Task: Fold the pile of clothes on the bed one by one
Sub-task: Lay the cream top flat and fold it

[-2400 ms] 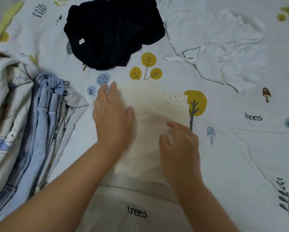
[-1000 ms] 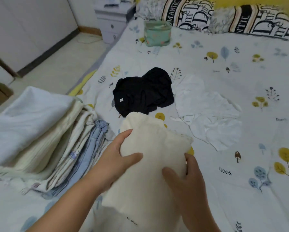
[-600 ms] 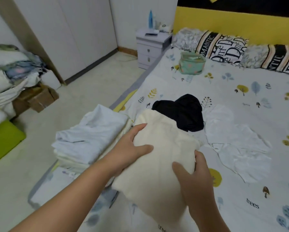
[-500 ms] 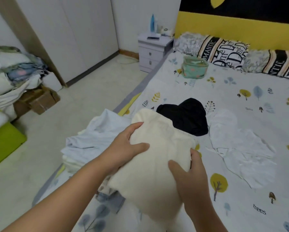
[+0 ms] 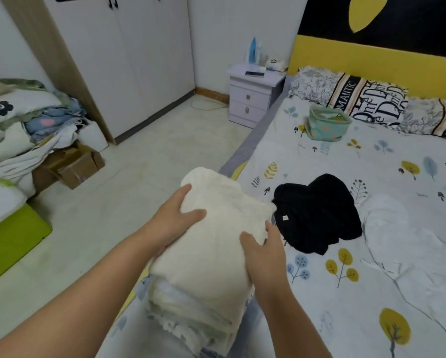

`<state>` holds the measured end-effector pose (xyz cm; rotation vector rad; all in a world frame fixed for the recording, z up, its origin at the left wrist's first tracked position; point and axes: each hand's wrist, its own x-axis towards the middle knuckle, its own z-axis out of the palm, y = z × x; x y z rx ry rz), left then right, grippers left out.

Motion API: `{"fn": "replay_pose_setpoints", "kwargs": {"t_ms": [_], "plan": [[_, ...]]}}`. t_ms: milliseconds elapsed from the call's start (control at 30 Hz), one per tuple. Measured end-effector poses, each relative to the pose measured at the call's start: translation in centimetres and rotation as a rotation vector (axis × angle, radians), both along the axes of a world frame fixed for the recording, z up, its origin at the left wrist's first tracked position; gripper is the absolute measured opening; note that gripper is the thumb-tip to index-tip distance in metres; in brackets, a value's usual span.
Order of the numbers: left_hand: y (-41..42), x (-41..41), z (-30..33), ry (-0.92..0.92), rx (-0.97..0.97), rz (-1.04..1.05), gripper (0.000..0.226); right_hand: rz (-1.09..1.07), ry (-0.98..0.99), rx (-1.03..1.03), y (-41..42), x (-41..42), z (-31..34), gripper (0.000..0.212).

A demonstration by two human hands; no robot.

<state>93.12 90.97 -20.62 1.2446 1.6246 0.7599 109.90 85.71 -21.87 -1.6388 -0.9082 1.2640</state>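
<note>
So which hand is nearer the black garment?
Right. The right hand grips the cream garment just beside the black garment; the left hand grips its far side.

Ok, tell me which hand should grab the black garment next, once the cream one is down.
Right hand. It grips the cream garment's edge on the side facing the black garment, which lies close beside it on the bed. The left hand is on the far side, toward the floor, and would probably have to cross over.

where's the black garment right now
In the head view, the black garment lies crumpled on the bed, right of the cream garment in both hands, left of the white garment.
</note>
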Motion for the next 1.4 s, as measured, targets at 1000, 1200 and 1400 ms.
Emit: {"fn": "replay_pose_setpoints", "kwargs": {"t_ms": [1000, 1200, 1400], "plan": [[-3.9, -0.8, -1.9, 0.881, -0.078, -0.457, 0.046, 0.528, -0.808, -0.086, -4.2, 0.6, -1.9, 0.041], [-4.0, 4.1, 1.7, 0.864, 0.082, -0.681, 0.044, 0.731, -0.886, -0.114, -5.8, 5.2, 1.3, 0.043], [-5.4, 11.5, 2.9, 0.817, 0.099, -0.873, 0.044, 0.708, -0.957, -0.173, -8.3, 12.7, 3.1, 0.041]]}}
